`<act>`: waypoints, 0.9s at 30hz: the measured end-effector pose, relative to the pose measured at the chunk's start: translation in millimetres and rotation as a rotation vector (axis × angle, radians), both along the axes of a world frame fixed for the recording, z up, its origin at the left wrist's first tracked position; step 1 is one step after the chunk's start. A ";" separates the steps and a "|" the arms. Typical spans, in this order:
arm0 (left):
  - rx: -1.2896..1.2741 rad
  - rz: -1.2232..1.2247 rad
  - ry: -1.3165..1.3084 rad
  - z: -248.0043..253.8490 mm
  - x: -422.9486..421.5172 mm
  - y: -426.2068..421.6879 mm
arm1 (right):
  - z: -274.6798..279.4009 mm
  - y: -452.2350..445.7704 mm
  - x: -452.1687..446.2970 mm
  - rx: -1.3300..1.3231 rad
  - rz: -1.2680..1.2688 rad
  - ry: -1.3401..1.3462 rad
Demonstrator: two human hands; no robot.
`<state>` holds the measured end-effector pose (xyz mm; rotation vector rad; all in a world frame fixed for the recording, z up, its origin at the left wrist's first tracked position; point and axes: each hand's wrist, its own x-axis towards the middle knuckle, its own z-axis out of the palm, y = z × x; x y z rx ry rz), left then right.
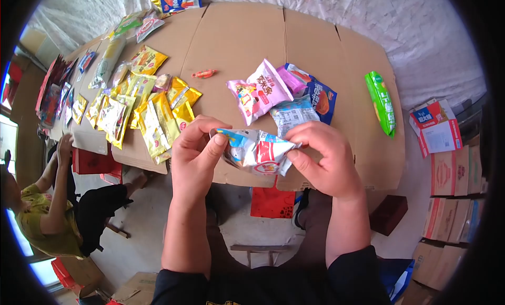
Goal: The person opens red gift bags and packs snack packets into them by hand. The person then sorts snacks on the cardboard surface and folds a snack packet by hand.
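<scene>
Between my two hands is a blue, white and red snack bag [259, 153], held above the front edge of the cardboard-covered table [236, 42]. My left hand [195, 155] pinches its left end between thumb and fingers. On the other end, my right hand [327, 158] pinches the right corner. Just beyond the bag lie a pink snack bag [260, 92], a pale blue and white bag [294, 114] and a dark blue bag [322, 97], partly overlapping. A small red-wrapped piece [204, 73] lies left of the pink bag.
Several yellow packets [158, 123] are heaped on the left of the table. A green bag [381, 103] lies near the right edge. Another person [52, 215] sits at the left. Cardboard boxes [447, 221] are stacked at the right, and a red sheet [272, 202] shows below the table edge.
</scene>
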<state>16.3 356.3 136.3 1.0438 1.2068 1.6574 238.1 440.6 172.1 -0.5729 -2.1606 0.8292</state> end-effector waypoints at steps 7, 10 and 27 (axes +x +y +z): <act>0.099 0.077 0.027 -1.2 6.9 10.9 | -9.0 10.0 0.1 -0.095 -0.084 0.111; 0.140 0.171 0.001 -1.3 10.2 13.5 | -10.0 11.1 -0.1 -0.140 -0.131 0.143; 0.081 0.304 -0.249 -8.7 14.6 32.3 | -24.6 14.5 -12.5 -0.299 -0.093 0.040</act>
